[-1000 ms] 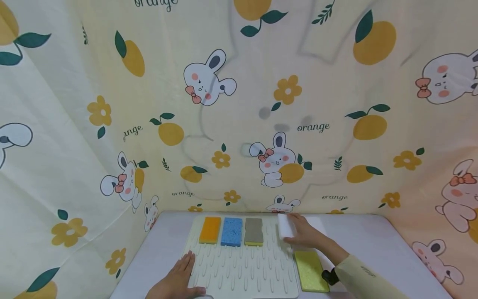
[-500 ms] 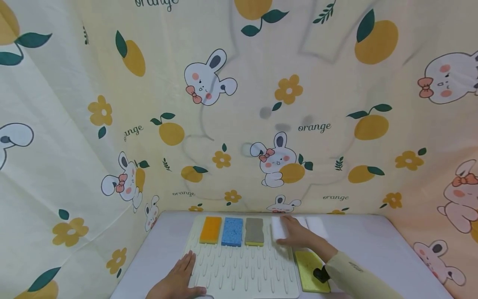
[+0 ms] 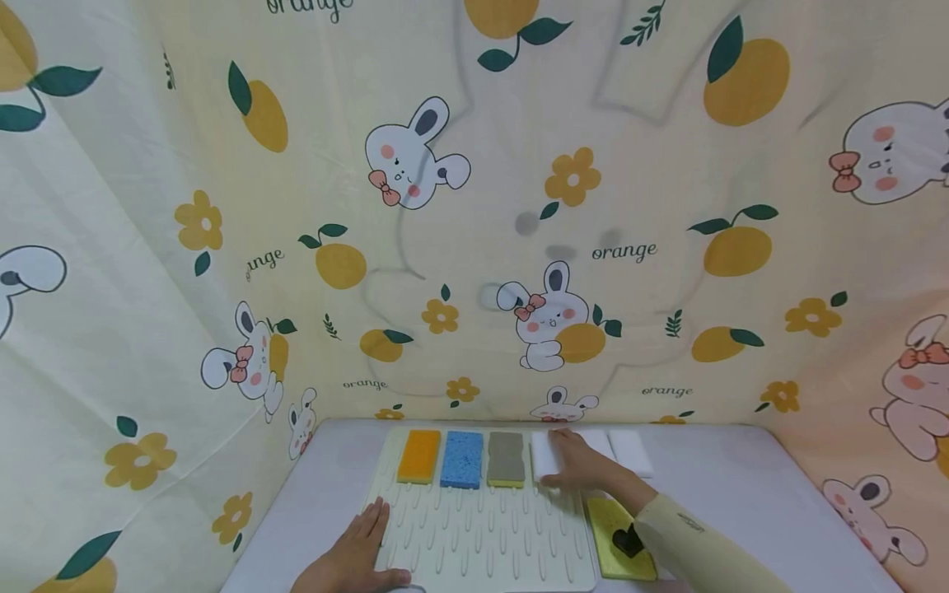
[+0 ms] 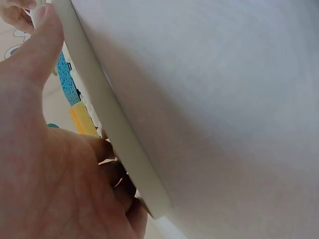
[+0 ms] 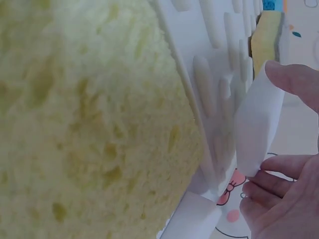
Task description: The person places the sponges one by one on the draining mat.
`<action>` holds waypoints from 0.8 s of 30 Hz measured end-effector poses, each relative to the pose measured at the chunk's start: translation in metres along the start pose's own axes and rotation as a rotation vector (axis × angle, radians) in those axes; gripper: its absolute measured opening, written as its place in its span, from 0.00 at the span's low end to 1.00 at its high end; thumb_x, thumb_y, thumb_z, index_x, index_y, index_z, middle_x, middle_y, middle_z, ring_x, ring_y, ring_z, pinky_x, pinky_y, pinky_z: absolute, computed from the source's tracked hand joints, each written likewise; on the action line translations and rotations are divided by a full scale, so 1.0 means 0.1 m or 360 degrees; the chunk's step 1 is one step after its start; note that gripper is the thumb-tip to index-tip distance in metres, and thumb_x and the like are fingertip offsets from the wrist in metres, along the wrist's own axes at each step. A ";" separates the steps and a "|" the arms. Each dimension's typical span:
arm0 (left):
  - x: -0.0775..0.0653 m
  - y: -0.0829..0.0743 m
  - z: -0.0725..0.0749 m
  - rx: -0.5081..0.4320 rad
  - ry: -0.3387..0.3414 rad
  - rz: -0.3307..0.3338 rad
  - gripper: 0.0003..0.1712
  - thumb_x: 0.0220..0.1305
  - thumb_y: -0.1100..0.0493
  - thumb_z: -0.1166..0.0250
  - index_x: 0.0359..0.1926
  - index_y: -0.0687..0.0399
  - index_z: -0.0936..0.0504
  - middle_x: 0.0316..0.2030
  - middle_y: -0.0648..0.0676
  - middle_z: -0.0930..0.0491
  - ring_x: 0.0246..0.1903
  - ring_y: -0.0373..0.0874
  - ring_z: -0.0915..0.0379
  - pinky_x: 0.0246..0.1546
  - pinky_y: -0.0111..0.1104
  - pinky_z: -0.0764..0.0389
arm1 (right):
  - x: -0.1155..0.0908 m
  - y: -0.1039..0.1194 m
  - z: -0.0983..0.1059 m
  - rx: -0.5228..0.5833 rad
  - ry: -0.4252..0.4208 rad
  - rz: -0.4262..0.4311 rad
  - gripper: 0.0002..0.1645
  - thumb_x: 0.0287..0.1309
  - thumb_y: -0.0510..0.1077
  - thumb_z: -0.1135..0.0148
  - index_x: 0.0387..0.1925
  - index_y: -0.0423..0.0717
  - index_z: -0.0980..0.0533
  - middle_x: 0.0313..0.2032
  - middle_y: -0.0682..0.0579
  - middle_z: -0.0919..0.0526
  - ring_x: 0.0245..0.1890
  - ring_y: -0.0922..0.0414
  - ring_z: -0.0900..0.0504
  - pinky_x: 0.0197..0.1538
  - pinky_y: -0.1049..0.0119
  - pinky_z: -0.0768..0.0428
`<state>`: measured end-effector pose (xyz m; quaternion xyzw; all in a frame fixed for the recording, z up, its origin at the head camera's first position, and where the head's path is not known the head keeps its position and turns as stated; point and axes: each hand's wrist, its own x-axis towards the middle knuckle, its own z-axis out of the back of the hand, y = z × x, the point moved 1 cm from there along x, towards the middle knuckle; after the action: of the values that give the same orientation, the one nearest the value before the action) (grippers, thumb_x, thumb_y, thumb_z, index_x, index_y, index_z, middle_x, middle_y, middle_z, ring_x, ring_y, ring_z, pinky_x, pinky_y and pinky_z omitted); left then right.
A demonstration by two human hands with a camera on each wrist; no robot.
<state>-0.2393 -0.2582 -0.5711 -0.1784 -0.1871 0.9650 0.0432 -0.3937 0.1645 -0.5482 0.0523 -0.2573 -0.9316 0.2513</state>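
Head view. Ridged cream mat [image 3: 445,548] on the table [image 3: 741,515], patterned cloth [image 3: 652,181] hung behind. Along the mat's far edge, left to right: orange sponge [image 3: 418,455], blue sponge [image 3: 461,459], grey-topped sponge [image 3: 507,458]. Each lies apart from its neighbour, lengthwise away from the person; the even gaps look deliberate. Right hand [image 3: 586,463] holds a white block [image 3: 544,457] at the right end of that row, just beside the grey-topped one and lined up with it. More white [image 3: 630,453] farther right; how many pieces, and where the held one stops under the hand, is hard to make out. Yellow sponge [image 3: 603,527] lies off the mat, against or just beside its right edge, partly covered by the wrist. Left hand [image 3: 348,550] rests along the mat's left edge, fingers straight, thumb spread; probably there to steady it.

Left wrist view. Palm beside the mat's rim, fingertips over it, hand relaxed with no sponge in it. Blue and orange show beyond.

Right wrist view. White block pinched between thumb at one end and fingers at the other, likely to leave its broad faces free. Whether its underside touches the ridges, cannot tell. Yellow sponge fills the near side.
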 end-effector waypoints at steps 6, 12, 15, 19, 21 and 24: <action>0.00 0.00 0.01 -0.0002 -0.0007 -0.0012 0.73 0.54 0.25 0.25 0.84 0.63 0.46 0.85 0.65 0.50 0.82 0.67 0.52 0.77 0.67 0.46 | 0.04 0.02 -0.01 -0.0018 0.0028 -0.0027 0.64 0.56 0.55 0.17 0.76 0.21 0.41 0.76 0.21 0.40 0.78 0.26 0.42 0.79 0.34 0.41; 0.00 0.01 -0.01 -0.0009 -0.0005 -0.0036 0.73 0.54 0.25 0.25 0.84 0.65 0.45 0.84 0.66 0.49 0.82 0.68 0.52 0.77 0.67 0.46 | 0.04 0.01 -0.03 -0.0014 0.0094 -0.0084 0.64 0.58 0.56 0.18 0.78 0.22 0.43 0.77 0.23 0.41 0.79 0.28 0.44 0.80 0.35 0.42; 0.01 0.02 -0.02 -0.0012 -0.0003 -0.0014 0.74 0.53 0.23 0.25 0.84 0.63 0.45 0.84 0.65 0.50 0.82 0.68 0.52 0.77 0.68 0.46 | 0.03 0.02 -0.02 0.0005 0.0108 -0.0097 0.65 0.58 0.56 0.18 0.78 0.23 0.44 0.78 0.23 0.42 0.80 0.28 0.45 0.80 0.35 0.43; 0.02 0.03 -0.02 -0.0008 -0.0003 0.0007 0.75 0.51 0.22 0.25 0.85 0.62 0.45 0.85 0.64 0.50 0.82 0.67 0.52 0.76 0.68 0.45 | 0.01 0.03 -0.02 0.0024 0.0103 -0.0129 0.66 0.57 0.55 0.17 0.80 0.25 0.45 0.80 0.25 0.45 0.81 0.28 0.47 0.81 0.35 0.44; 0.03 0.03 -0.01 0.0000 -0.0001 0.0005 0.75 0.51 0.22 0.25 0.85 0.62 0.45 0.85 0.64 0.50 0.82 0.67 0.51 0.76 0.68 0.44 | 0.00 0.02 -0.02 0.0031 0.0088 -0.0119 0.67 0.56 0.55 0.16 0.80 0.25 0.46 0.80 0.25 0.46 0.81 0.29 0.47 0.81 0.35 0.43; 0.04 0.06 -0.03 -0.0013 0.0011 0.0014 0.75 0.51 0.22 0.25 0.85 0.61 0.45 0.85 0.63 0.50 0.82 0.67 0.52 0.76 0.68 0.45 | -0.02 0.02 -0.03 0.0015 0.0060 -0.0080 0.68 0.56 0.55 0.16 0.80 0.25 0.46 0.80 0.26 0.45 0.80 0.29 0.46 0.80 0.36 0.42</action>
<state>-0.2421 -0.2622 -0.5770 -0.1828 -0.1900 0.9638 0.0388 -0.3906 0.1631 -0.5499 0.0774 -0.2556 -0.9353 0.2322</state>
